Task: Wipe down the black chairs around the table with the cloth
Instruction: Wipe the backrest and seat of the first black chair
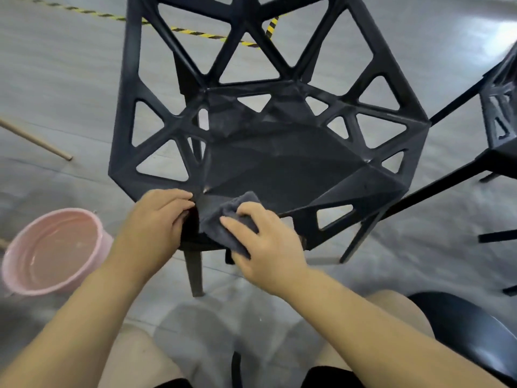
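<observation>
A black plastic chair [279,152] with triangular cut-outs stands right in front of me, its seat facing me. A dark grey cloth [221,219] lies folded over the seat's front edge. My right hand [263,242] grips the cloth, fingers curled over its top and pressing it onto the edge. My left hand [156,217] holds the chair's front left corner, fingers curled around the rim just left of the cloth.
A pink basin [100,239] with water sits on the grey floor at the left. A second black chair [500,113] stands at the right edge, and a black round seat [470,334] is under me. A wooden stick [33,140] lies at the far left.
</observation>
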Available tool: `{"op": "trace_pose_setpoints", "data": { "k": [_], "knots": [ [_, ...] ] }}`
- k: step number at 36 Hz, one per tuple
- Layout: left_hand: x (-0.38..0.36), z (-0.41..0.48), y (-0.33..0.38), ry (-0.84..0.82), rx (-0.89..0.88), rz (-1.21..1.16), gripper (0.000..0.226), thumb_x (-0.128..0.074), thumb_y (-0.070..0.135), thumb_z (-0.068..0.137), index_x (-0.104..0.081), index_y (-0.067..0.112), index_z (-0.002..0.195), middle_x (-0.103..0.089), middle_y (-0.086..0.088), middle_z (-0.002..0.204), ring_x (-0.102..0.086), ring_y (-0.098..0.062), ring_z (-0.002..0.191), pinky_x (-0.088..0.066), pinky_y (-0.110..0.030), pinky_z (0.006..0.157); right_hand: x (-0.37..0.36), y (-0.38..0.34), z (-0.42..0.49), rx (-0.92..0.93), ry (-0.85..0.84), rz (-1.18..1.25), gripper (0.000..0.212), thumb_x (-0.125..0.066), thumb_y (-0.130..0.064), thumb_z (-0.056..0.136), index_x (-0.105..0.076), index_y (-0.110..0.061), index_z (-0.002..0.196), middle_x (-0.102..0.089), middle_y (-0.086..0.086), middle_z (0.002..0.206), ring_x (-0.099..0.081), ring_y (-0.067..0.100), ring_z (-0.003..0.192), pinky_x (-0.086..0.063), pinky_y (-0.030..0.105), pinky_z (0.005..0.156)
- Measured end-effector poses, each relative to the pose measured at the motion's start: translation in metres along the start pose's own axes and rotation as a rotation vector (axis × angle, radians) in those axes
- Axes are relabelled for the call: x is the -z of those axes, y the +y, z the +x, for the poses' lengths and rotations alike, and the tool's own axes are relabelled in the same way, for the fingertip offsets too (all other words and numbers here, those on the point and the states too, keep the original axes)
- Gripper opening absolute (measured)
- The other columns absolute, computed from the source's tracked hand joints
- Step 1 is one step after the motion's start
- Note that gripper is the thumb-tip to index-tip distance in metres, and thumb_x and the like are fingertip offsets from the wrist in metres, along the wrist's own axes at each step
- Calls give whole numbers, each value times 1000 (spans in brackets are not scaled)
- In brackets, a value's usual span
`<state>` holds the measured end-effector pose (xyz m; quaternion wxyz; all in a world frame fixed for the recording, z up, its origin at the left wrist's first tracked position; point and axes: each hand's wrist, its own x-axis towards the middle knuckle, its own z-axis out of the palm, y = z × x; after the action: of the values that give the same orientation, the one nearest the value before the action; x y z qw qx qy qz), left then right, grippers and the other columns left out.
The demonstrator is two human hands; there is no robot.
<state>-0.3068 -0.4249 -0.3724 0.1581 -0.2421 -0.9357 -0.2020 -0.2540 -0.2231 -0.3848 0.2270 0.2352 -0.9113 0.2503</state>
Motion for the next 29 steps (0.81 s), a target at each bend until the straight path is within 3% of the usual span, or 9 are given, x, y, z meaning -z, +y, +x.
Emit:
{"op": "trace_pose_setpoints", "data": {
  "k": [7, 13, 18, 22, 25, 29],
  "knots": [
    [11, -9, -16, 8, -74, 4, 28, -48, 10, 85, -73, 1, 91, -69, -10, 101, -57, -26, 93, -41, -28, 90, -19, -21, 14, 216, -166, -72, 39, -50, -25, 78, -68, -14, 110, -40, 5, 114, -46, 26, 63, -34, 29, 52],
    [14, -4, -15, 11, -77, 10, 28, -48, 15, 85, -74, 5, 85, -70, -6, 96, -53, -20, 89, -39, -24, 88, 5, 0, 7, 324, -335, -49, 34, -47, -26, 77, -70, -19, 101, -42, 1, 112, -48, 25, 65, -42, 30, 47],
    [13, 5, 3, -87, 32, 66, 33, -46, 33, 82, -75, 16, 83, -69, 4, 93, -61, -27, 84, -48, -40, 76, 49, 37, 3, 68, -174, 45, 33, -54, -24, 78, -70, -17, 106, -51, 3, 108, -58, 25, 75, -51, 34, 54],
    [2, 24, 34, -177, 31, 43, 38, -43, 44, 81, -73, 21, 89, -65, 7, 96, -58, -26, 88, -50, -42, 72, 86, 77, 10, -144, -16, -42, 32, -55, -24, 79, -72, -12, 103, -55, 7, 107, -61, 25, 78, -53, 36, 61],
    [-8, 43, 63, -268, -6, 49, 39, -54, 50, 82, -69, 23, 106, -61, 8, 109, -54, -25, 102, -46, -40, 82, 107, 108, 16, -282, 64, -149, 27, -62, -19, 78, -73, -11, 102, -56, 8, 108, -62, 27, 84, -53, 34, 64],
    [-26, 64, 97, -455, -18, 21, 60, -58, 54, 84, -44, 30, 137, -38, 9, 141, -30, -19, 130, -31, -36, 106, 122, 146, 24, -468, 12, -275, 28, -68, -16, 82, -70, -17, 110, -54, 5, 117, -61, 28, 94, -51, 37, 71]
  ]
}}
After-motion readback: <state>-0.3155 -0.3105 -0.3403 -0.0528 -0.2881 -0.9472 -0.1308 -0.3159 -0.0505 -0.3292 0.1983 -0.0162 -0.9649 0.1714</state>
